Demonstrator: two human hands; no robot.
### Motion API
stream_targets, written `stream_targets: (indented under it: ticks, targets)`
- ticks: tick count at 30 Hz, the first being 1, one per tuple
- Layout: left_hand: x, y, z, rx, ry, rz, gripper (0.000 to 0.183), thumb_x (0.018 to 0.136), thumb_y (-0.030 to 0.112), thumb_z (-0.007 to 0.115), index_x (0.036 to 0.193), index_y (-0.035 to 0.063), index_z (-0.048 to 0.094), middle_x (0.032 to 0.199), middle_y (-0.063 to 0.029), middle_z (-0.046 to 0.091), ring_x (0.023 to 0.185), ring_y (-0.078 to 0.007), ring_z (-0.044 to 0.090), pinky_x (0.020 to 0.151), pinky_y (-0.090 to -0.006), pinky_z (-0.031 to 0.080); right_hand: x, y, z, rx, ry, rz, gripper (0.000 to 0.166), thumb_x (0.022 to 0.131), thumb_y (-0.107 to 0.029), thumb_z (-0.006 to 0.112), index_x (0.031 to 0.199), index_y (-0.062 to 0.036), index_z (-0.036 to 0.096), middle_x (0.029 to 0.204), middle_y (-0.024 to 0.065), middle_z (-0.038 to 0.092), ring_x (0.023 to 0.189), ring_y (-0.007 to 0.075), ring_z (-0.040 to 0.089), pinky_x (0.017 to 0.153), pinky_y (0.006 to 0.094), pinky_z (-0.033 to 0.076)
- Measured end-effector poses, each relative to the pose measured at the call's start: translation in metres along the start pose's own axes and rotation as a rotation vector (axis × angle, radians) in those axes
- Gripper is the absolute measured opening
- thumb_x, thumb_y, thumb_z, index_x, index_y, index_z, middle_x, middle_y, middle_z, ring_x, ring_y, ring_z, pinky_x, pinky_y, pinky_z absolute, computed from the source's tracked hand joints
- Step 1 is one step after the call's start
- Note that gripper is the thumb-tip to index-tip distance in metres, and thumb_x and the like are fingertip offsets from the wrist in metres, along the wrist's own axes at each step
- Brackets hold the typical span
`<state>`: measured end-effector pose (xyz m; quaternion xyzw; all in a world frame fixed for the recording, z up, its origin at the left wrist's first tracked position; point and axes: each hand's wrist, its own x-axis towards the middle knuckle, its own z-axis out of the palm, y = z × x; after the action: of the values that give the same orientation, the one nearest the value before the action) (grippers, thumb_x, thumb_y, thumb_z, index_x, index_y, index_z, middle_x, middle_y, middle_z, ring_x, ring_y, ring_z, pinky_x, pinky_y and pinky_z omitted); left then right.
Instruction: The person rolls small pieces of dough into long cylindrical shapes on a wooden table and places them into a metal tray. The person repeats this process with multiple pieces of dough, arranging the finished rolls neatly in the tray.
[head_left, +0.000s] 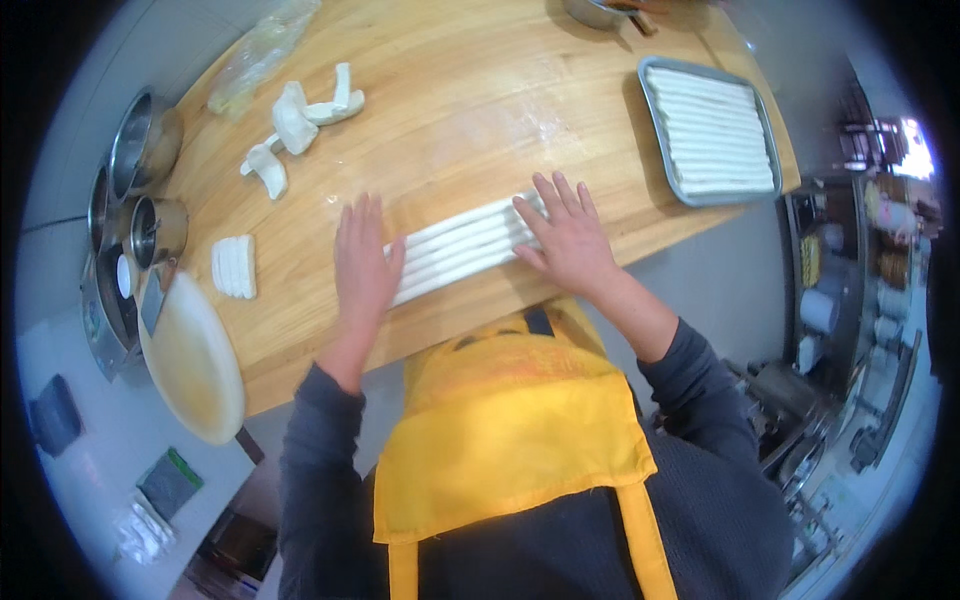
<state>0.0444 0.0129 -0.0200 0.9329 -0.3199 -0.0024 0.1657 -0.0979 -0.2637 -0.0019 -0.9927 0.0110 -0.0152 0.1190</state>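
Several long white dough strips (465, 246) lie side by side on the wooden table (450, 90) in front of me. My left hand (366, 259) rests flat over their left ends, thumb apart from the fingers. Over the right ends lies my right hand (562, 236), palm down with its fingers spread. Neither hand is closed on anything. At the left, a short stack of dough strips (234, 267) sits by itself, and irregular dough pieces (295, 120) lie farther back. A grey rectangular tray (663, 154) at the right holds a row of long dough strips (712, 127).
Metal bowls (146, 142) and a metal pot (159, 231) stand beyond the table's left edge. Near them are a round pale board (193, 360) and a flat metal blade (152, 301). A crumpled plastic bag (259, 60) lies at the back left, a metal bowl (596, 13) at the back.
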Motion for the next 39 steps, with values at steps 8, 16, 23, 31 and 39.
stream_targets:
  ticks: [8, 16, 23, 31, 39]
  targets:
    - [0.201, -0.068, -0.007, 0.108, -0.040, -0.294, 0.056, 0.086, 0.014, 0.068, 0.138, 0.0018, 0.051, 0.111, -0.0218, 0.066, 0.095, -0.0349, 0.066, 0.090, -0.0448, 0.053, 0.014, -0.017, -0.024, 0.212, 0.066, -0.023, 0.042, 0.086, -0.027, 0.072, 0.121, -0.0045, 0.064, 0.125, 0.0170, 0.064, 0.121, 0.0375, 0.057, 0.109, 0.0549, 0.038]
    - [0.178, -0.064, -0.018, -0.972, -0.035, -0.448, 0.040, 0.086, 0.006, 0.059, 0.125, 0.0033, 0.065, 0.112, -0.0212, 0.069, 0.096, -0.0320, 0.069, 0.086, -0.0397, 0.054, 0.080, -0.051, 0.003, 1.187, -0.052, 0.418, 0.053, 0.092, -0.032, 0.069, 0.130, 0.0037, 0.058, 0.124, 0.0217, 0.065, 0.112, 0.0371, 0.063, 0.100, 0.0394, 0.048]
    - [0.049, -0.042, -0.011, -0.526, 0.122, -0.356, 0.034, 0.088, 0.012, 0.061, 0.121, 0.0037, 0.066, 0.119, -0.0189, 0.067, 0.111, -0.0347, 0.064, 0.094, -0.0411, 0.051, 0.198, -0.049, 0.030, 0.559, 0.215, 0.251, 0.059, 0.091, -0.035, 0.067, 0.134, 0.0038, 0.053, 0.126, 0.0246, 0.062, 0.121, 0.0383, 0.057, 0.101, 0.0417, 0.046]
    - [-0.048, -0.125, 0.009, -0.218, 0.493, -0.409, 0.032, 0.087, 0.009, 0.062, 0.118, 0.0036, 0.065, 0.119, -0.0169, 0.064, 0.109, -0.0366, 0.059, 0.098, -0.0439, 0.047, 0.340, -0.043, 0.061, -0.110, 0.074, -0.062, 0.050, 0.084, -0.033, 0.070, 0.119, -0.0002, 0.058, 0.104, 0.0178, 0.068, 0.096, 0.0380, 0.065, 0.086, 0.0476, 0.052]
    - [-0.056, -0.114, 0.003, -0.165, 0.446, -0.357, 0.032, 0.080, 0.005, 0.063, 0.112, 0.0040, 0.066, 0.118, -0.0142, 0.062, 0.111, -0.0346, 0.057, 0.097, -0.0443, 0.047, 0.269, -0.036, 0.019, -0.152, -0.030, -0.067, 0.038, 0.083, -0.018, 0.070, 0.118, -0.0070, 0.064, 0.109, 0.0212, 0.065, 0.098, 0.0389, 0.064, 0.081, 0.0467, 0.053]
